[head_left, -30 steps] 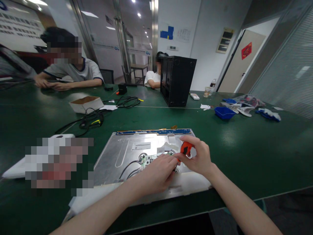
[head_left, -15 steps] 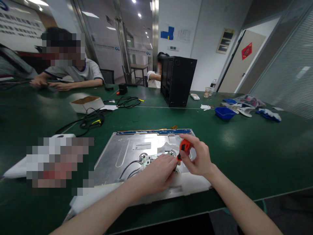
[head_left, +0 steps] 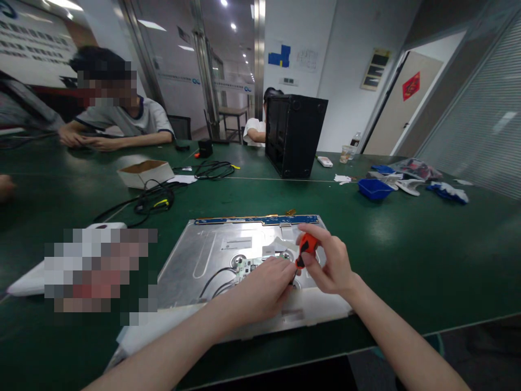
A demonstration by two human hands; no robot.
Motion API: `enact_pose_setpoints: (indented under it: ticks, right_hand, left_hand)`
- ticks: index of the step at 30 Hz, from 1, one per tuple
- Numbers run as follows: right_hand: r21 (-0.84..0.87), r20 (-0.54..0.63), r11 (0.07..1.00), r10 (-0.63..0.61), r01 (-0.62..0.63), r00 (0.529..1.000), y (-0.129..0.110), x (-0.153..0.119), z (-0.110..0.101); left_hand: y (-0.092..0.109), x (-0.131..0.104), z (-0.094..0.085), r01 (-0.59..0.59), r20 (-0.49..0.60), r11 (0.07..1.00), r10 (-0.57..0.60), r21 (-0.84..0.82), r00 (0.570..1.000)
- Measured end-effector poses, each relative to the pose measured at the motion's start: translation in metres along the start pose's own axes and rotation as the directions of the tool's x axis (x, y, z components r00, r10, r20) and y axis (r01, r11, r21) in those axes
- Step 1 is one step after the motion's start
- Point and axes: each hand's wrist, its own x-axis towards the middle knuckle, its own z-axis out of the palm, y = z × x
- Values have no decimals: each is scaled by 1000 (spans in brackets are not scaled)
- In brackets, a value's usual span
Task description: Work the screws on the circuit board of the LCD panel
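Observation:
A screwdriver with an orange and black handle [head_left: 308, 244] is pinched in the fingers of my right hand [head_left: 331, 263], tilted with its shaft pointing down. My left hand [head_left: 266, 281] is closed beside the shaft, low over a small green circuit board [head_left: 245, 266]; its fingertips are mostly hidden, so what they hold cannot be seen. Beneath both hands lies a silvery metal display panel [head_left: 191, 255], back side up. A narrow blue circuit strip [head_left: 252, 220] runs along its far edge. Black wires [head_left: 211, 281] lead from the green board. White foam sheeting [head_left: 163, 320] covers the near edge.
Behind the panel stands a black computer case [head_left: 299, 136]. Coiled black cables [head_left: 152, 198] and an open cardboard box [head_left: 145, 174] lie to the left. A blue tray [head_left: 374, 188] and gloves [head_left: 448, 191] are at right. Two people sit across the green table [head_left: 407, 244].
The screwdriver handle has turned slightly in my right fingers. My left hand stays in place. Another person's hand has appeared at the far left edge, and the seated person's hands shifted slightly right.

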Motion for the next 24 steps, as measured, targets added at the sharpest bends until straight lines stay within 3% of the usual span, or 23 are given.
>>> enact_pose_setpoints:
  ticks: [12, 24]
  right_hand:
    - [-75, -97, 997, -15, 8, 995, 0, 0, 5]
    - [29, -18, 1000, -11, 12, 1000, -2, 1, 0]
  left_hand:
    - [-1, 0, 2, 2, 4, 1000, -2, -22, 1000]
    - [0, 0, 0, -2, 22, 999, 2, 41, 1000]
